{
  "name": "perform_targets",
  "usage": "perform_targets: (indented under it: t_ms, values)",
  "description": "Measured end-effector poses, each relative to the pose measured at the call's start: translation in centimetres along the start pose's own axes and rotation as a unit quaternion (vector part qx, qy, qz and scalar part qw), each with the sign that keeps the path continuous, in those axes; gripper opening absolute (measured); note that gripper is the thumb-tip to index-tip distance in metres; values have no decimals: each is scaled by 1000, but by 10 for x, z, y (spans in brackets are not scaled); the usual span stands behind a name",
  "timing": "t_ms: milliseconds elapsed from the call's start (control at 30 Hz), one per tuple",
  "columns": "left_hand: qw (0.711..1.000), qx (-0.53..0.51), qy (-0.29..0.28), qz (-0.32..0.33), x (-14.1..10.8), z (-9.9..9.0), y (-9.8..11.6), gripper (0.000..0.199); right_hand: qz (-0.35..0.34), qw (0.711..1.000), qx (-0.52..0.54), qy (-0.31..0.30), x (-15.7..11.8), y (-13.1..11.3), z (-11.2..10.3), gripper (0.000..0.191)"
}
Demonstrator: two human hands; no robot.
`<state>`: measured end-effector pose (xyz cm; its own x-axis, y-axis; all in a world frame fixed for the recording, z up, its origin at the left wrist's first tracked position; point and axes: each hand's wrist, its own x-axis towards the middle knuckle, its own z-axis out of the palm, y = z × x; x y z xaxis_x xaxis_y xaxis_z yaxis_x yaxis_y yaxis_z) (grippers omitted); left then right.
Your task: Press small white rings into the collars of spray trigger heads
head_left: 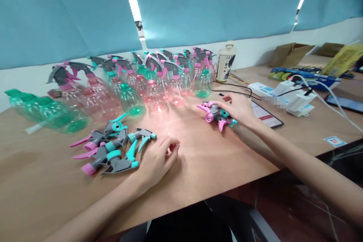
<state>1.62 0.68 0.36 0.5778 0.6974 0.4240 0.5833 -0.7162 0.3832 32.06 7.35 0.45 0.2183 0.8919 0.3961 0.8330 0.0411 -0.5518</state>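
My left hand (pixel 160 162) rests on the table, its fingers loosely curled and a small gap showing between them and the thumb; I see nothing in it. Just left of it lies a pile of loose trigger spray heads (pixel 119 162), grey with pink or turquoise parts. My right hand (pixel 239 107) hovers at a smaller cluster of spray heads (pixel 214 113), fingers apart and holding nothing visible. Whether its fingertips touch the cluster I cannot tell. Behind stand clear pink spray bottles (pixel 157 100), many topped with spray heads. A green bottle (pixel 132 100) stands uncapped among them.
Uncapped green bottles (pixel 53 113) stand at the left. A cream flask (pixel 226 62) is at the back wall. To the right are a tablet or phone (pixel 266 115), a power strip (pixel 262 90) with white chargers (pixel 297 98) and cables, and a cardboard box (pixel 287 55).
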Motion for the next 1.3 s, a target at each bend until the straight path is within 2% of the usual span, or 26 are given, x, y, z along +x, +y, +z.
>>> perform_targets:
  t_ms: [100,200,267,400,567,767,833,933,1067,1300]
  values:
    - [1000,-4,7,-7,1,1,-2,11,-101,994,3,-48,-9,-1,-3,53]
    - [1000,-6,14,-14,1,2,-3,10,-212,969,-18,-125,-15,-3,-2,65]
    - [1000,-7,19,-20,1,2,-3,9,-246,957,-37,-150,-14,-3,1,62]
    - [999,-7,33,-35,0,0,-2,10,-208,970,-62,-108,-6,-2,10,39]
    - [998,-12,44,-48,-1,0,-4,11,-156,982,-98,-31,0,-8,15,45]
    - [997,-21,43,-52,-2,0,-7,10,-133,984,-111,41,4,-6,0,39]
    - [997,-24,42,-54,-2,0,-8,10,-136,986,-92,29,3,0,-3,38]
    - [997,-27,43,-57,-2,0,-9,10,-149,987,-61,-21,-4,10,-1,38]
    - [997,-35,40,-63,-2,0,-9,11,-145,987,-45,-52,-17,18,4,48]
    - [996,-49,36,-72,-1,-1,-8,11,-173,975,-45,-131,-25,8,14,60]
